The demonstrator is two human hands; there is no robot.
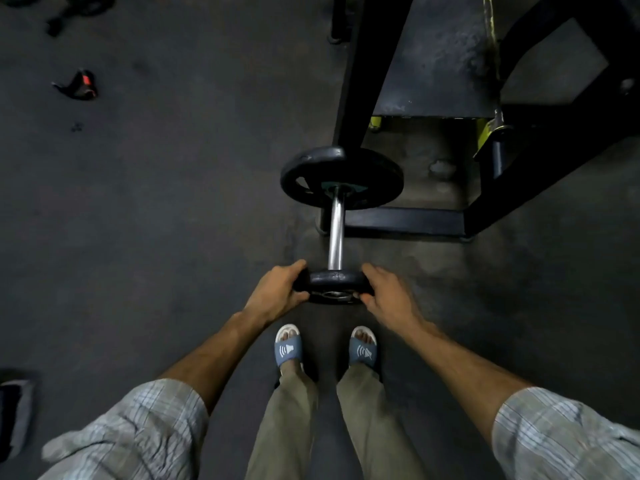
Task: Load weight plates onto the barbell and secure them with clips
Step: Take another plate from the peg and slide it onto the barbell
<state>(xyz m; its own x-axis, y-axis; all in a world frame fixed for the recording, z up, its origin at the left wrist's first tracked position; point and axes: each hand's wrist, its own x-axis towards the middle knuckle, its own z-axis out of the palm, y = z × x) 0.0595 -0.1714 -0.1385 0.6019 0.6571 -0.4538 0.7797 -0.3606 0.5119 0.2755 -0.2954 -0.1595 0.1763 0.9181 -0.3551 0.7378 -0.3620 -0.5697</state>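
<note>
A short chrome bar lies on the dark gym floor, pointing away from me. A black weight plate sits on its far end. At the near end is a smaller black plate, seen edge-on. My left hand grips its left rim and my right hand grips its right rim, fingers curled round the edge. A metal fitting shows under the plate's near face. I cannot make out a clip there.
A black steel machine frame with yellow-green parts stands right behind the far plate. A black and red item lies on the floor at far left. A dark bag sits at the left edge. My sandalled feet stand just behind the near plate.
</note>
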